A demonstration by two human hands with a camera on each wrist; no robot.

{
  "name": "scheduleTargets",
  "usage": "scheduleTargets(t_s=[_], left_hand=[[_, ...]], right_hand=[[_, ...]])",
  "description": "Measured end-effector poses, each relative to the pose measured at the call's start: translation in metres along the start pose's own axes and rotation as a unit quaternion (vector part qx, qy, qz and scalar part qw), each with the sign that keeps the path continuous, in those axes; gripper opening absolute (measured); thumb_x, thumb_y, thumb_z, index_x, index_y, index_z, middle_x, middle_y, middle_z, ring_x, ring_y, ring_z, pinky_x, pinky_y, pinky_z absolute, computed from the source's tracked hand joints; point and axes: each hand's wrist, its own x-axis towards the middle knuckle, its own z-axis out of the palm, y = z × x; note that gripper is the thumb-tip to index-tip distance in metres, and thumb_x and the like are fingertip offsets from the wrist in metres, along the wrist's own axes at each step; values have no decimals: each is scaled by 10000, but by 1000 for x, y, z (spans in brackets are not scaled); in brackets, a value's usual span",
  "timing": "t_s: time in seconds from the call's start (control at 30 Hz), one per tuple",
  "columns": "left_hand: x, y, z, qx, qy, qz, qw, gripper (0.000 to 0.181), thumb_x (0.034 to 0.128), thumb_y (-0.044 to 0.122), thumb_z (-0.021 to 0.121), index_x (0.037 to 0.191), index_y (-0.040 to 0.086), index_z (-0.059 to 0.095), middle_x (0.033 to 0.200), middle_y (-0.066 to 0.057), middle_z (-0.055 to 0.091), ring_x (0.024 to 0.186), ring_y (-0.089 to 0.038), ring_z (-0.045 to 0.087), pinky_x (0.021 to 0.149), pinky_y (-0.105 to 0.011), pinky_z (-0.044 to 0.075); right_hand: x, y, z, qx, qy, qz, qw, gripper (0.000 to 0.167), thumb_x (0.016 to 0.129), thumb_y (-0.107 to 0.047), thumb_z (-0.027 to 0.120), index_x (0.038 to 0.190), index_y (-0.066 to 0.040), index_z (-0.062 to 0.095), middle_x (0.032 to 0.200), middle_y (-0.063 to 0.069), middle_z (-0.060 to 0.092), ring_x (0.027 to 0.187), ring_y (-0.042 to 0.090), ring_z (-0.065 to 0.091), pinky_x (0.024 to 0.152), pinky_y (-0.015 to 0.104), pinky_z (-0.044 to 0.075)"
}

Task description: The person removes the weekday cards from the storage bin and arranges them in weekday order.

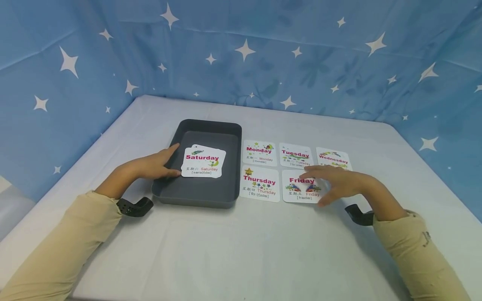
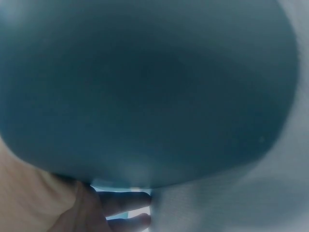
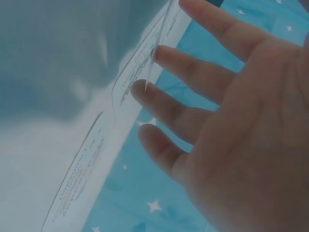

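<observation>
My left hand [image 1: 154, 164] reaches over the left rim of the dark grey tray [image 1: 199, 202], thumb tip close to the left edge of the Saturday card [image 1: 201, 163]. That card lies in the tray on top of another card, mostly hidden. My right hand [image 1: 344, 182] holds the Friday card [image 1: 301, 193], fingers over its upper part and thumb at its lower right corner. In the right wrist view this card [image 3: 150, 72] appears nearly edge-on, tilted against the fingertips. The left wrist view is mostly filled by a dark, blurred surface.
Right of the tray, the Monday card [image 1: 260, 154], Tuesday card [image 1: 296, 156] and Wednesday card [image 1: 331, 156] form a row. The Thursday card [image 1: 260, 184] lies below Monday. A white cloth [image 1: 263, 251] covers the table; a blue starry curtain [image 1: 226, 75] hangs behind.
</observation>
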Motion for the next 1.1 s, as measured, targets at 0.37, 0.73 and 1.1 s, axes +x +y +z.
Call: scheduleTargets(t_s=[0.37,0.73,1.1], left_hand=[[1,-1,0,7,9,-13,10000,900,889,313,561,1434,-59,-51,1489,-300,-11,1367,-455,20,1092,-576,92],[0,0,0,51,5,-27,10000,894,890,310,560,1435,-58,-47,1486,-306,-3,1365,-458,26,1091,-576,98],[0,1,-1,53,24,-38,10000,889,891,303,558,1437,-52,-47,1490,-298,0,1368,-453,29,1092,-574,100]], right_hand=[[1,-5,2,-57,-139,132,9998,770,667,-389,766,1345,-210,450,1474,145,277,1316,426,231,965,661,259],[4,-4,4,-32,-256,238,9994,751,684,-350,760,1352,-221,441,1481,137,263,1311,425,245,958,644,284],[5,-5,5,-100,-168,209,9996,713,711,-319,740,1351,-209,446,1472,141,274,1313,438,225,943,658,284]])
